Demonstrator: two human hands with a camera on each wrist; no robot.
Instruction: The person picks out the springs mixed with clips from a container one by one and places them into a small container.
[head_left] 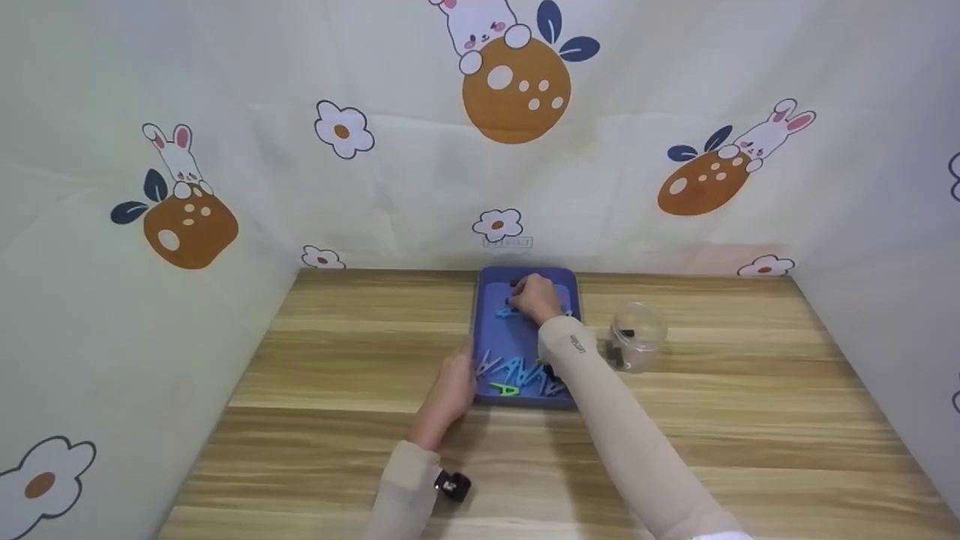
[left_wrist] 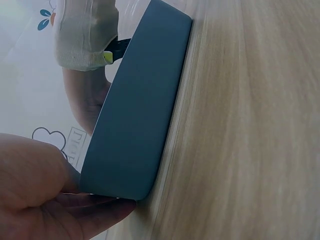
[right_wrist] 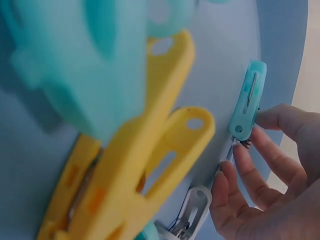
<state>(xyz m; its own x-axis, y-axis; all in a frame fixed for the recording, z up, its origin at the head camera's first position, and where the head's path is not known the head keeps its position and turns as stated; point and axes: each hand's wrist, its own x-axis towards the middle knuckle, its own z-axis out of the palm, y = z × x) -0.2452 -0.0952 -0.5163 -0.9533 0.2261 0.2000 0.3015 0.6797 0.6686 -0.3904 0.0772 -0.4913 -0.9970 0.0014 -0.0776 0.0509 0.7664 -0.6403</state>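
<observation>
A blue tray [head_left: 491, 337] holds several plastic clothespins in pink, blue, green and yellow. My left hand [head_left: 454, 379] grips the tray's left side near its front corner; in the left wrist view its fingers lie along the outer wall. Over the far part of the tray, my right hand [head_left: 536, 298] reaches down with thumb and fingertips together. They pinch a small black toothed clip [right_wrist: 245, 143], mostly hidden behind a blue-green clothespin [right_wrist: 247, 102]. Large in the right wrist view are a yellow clothespin [right_wrist: 182, 132] and a grey one [right_wrist: 192, 210] below it.
A clear round jar [head_left: 646, 341] with small black pieces inside stands to the right of the tray, beside my right forearm. The wooden table [head_left: 360, 322] meets a patterned cloth wall [head_left: 405, 187] right behind the tray. More cloth hangs at both sides.
</observation>
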